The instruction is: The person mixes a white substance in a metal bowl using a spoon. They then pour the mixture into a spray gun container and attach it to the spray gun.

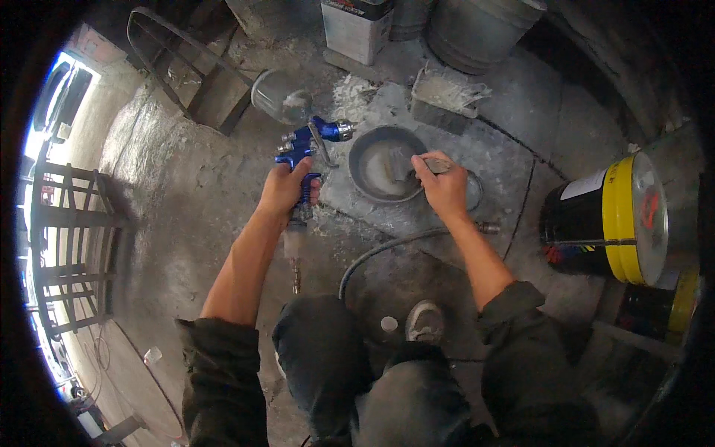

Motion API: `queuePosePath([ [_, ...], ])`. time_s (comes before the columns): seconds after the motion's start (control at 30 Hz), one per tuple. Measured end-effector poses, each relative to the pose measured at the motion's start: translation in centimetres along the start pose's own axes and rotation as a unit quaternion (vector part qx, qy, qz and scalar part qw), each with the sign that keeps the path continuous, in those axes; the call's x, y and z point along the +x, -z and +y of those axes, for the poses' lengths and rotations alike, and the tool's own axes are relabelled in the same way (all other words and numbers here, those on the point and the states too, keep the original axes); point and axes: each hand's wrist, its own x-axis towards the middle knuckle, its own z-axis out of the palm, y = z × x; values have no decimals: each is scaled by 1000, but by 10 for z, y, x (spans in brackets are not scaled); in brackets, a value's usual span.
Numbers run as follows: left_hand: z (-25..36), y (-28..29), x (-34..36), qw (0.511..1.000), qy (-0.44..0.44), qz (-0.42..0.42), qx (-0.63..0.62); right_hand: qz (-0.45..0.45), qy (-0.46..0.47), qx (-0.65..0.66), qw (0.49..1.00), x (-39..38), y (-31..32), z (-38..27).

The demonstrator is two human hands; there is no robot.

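Note:
My left hand (289, 186) is wrapped round the handle of a blue spray gun (302, 141) with a silver nozzle pointing right. A cloudy, see-through cup (279, 97) sits at the gun's upper left and seems joined to it. From the handle's lower end a metal air fitting (296, 276) hangs down. Just right of the gun, a round grey basin (359, 182) on the floor holds milky liquid. Over its right rim, my right hand (445, 182) pinches a small brush (404, 165), its bristle end down in the basin; the fingers partly cover it.
A hose (365, 257) with a metal end curves across the floor below the basin. Beyond it are a powder-caked block (445, 100), a square can (357, 33) and a grey bucket (480, 37). Black-and-yellow drums (622, 220) stand at right, a metal rack (74, 231) at left.

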Motion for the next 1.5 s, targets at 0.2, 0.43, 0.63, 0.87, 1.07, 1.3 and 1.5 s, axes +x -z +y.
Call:
queuePosePath([
  [0.2,-15,0,9,994,-92,18,58,-10,74,-46,996,-5,-16,22],
  [0.43,-32,-1,11,978,-154,48,136,26,-103,272,956,15,-12,-64],
  [0.63,-22,-17,-8,952,-211,51,216,124,-187,259,940,43,-10,-41],
  [0.87,-14,-14,-17,924,-255,42,283,126,-272,318,900,43,-11,-34],
  [1.07,-29,6,-4,912,-337,19,234,79,-317,389,861,42,-18,-18],
  [1.3,-4,30,-16,811,-386,3,441,-31,-64,-31,997,50,6,18],
  [1.5,22,27,-21,654,-465,-60,594,-202,69,-91,973,42,4,20],
])
